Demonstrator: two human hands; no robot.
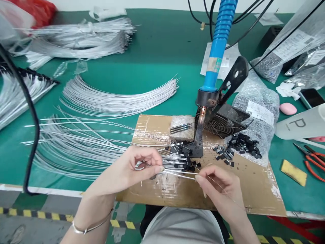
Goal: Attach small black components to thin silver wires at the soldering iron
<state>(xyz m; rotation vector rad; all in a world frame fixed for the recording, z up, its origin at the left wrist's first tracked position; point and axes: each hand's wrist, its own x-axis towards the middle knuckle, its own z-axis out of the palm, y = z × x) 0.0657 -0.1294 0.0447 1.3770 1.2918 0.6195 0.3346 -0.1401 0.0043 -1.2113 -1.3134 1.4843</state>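
Observation:
My left hand [134, 167] pinches the ends of a few thin silver wires [175, 173] over a cardboard sheet [243, 184]. My right hand [219, 188] grips the tip of one of those wires between thumb and finger, and a thin wire trails back over its knuckles. Just beyond my fingers lie small black components [186, 164] fitted on wire ends. A blue-handled soldering iron [218, 51] stands in a black holder [223, 101] behind them.
Fans of loose silver wires [76, 145] spread left on the green table, with more bundles [83, 37] at the back. A pile of black parts [241, 144] lies on bubble wrap at right. Red-handled cutters [313, 161], a yellow sponge [293, 172] and a white bottle [301, 125] sit far right.

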